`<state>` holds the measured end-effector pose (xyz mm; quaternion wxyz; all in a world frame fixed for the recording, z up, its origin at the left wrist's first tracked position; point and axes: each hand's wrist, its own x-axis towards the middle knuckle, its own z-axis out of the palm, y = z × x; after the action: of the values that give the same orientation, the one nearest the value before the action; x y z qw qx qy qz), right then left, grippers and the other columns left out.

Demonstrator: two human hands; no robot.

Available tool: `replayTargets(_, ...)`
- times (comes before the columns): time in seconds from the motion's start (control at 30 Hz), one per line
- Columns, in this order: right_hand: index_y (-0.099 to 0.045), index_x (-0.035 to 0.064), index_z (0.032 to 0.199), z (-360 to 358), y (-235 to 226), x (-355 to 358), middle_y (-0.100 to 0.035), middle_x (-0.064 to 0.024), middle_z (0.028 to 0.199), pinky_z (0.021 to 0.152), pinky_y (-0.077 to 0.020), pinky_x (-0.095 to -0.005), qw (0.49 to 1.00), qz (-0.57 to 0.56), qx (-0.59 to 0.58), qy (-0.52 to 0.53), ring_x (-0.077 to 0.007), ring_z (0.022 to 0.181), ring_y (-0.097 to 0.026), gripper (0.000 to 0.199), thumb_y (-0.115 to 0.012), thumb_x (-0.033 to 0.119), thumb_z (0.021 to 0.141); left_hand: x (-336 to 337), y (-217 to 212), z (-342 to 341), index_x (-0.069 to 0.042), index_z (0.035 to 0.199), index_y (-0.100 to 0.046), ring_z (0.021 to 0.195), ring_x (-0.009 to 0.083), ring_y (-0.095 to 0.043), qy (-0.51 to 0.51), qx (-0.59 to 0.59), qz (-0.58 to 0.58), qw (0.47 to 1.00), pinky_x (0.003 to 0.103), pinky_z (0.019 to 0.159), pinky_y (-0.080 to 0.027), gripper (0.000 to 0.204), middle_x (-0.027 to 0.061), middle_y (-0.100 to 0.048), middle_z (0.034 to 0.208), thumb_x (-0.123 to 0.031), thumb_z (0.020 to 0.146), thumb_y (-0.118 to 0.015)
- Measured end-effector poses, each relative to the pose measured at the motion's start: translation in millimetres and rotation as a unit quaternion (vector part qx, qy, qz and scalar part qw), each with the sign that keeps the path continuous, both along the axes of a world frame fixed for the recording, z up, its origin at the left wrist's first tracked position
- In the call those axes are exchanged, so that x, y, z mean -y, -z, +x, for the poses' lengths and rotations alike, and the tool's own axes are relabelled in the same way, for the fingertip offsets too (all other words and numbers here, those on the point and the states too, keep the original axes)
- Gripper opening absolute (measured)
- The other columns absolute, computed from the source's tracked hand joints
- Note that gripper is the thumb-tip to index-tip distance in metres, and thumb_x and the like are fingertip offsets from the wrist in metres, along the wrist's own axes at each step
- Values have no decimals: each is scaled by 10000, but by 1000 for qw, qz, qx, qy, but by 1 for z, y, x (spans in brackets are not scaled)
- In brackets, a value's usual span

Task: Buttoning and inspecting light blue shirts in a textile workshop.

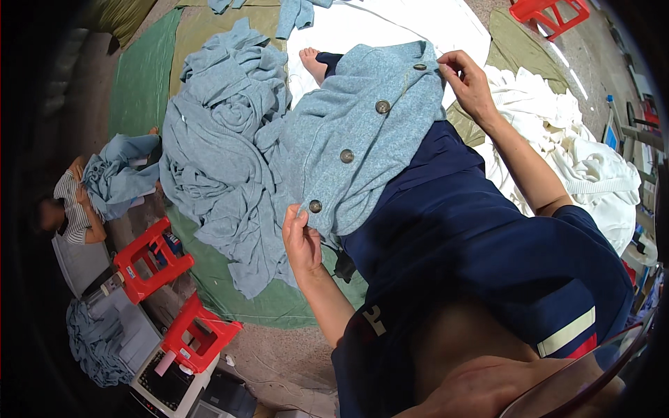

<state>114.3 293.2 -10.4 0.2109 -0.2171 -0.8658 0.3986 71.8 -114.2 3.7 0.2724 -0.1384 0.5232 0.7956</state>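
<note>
A light blue knit cardigan [380, 136] lies spread across my lap, its row of several dark round buttons running diagonally from lower left to upper right. My left hand [302, 240] pinches the edge beside the lowest button [316, 206]. At the far right end, my right hand [470, 85] grips the edge by the topmost button [419, 67] between thumb and fingers. The cardigan's underside and far folds are hidden.
To the left, a large heap of blue knitwear [223, 153] rests on green cloth [143, 83]. White garments [592, 171] are piled at right. Red stools [197, 334] stand at lower left and upper right [557, 15]. Another person [73, 202] sits far left holding blue knitwear.
</note>
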Motion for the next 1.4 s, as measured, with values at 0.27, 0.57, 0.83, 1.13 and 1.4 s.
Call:
replayTargets(0.27,-617,122,1167,-19,-20,27,-699,-154,874,728,-526,-371,988,-19,134,-76,-273,798,-680,391,-544,434,941,2,-60,26,-32,888,-600,666,80,-514,378,-128,48,916,218,586,-417,126,4,-575,822,-93,796,-659)
replayTargets(0.57,-549,30,972,-12,-28,40,-597,-133,762,653,-461,-361,984,24,138,-109,-249,687,-583,208,-562,126,788,7,112,-149,-24,1119,-585,990,167,-578,101,-156,-354,916,344,835,-433,454,80,-650,1080,-435,928,-558)
replayTargets(0.83,-449,88,1322,42,-6,20,-512,-38,896,620,-391,-252,942,-315,115,33,-112,733,-465,553,-596,86,790,-4,122,-157,70,1186,-560,946,225,-609,88,-47,-124,987,337,885,-461,457,133,-646,1046,-119,791,-689)
replayTargets(1.13,-595,-16,1173,63,14,25,-652,-61,1068,832,-440,-232,863,-478,164,2,-137,925,-597,365,-555,180,867,17,-110,-11,-10,865,-681,726,349,-612,377,-530,-291,702,405,708,-495,160,152,-639,752,-96,733,-659)
replayTargets(1.4,-577,56,1033,82,12,20,-589,-1,749,425,-379,-182,825,-522,199,91,-80,559,-555,215,-545,232,914,69,-43,17,7,1084,-636,903,363,-623,421,-273,-462,731,400,801,-494,296,198,-649,945,-88,804,-652)
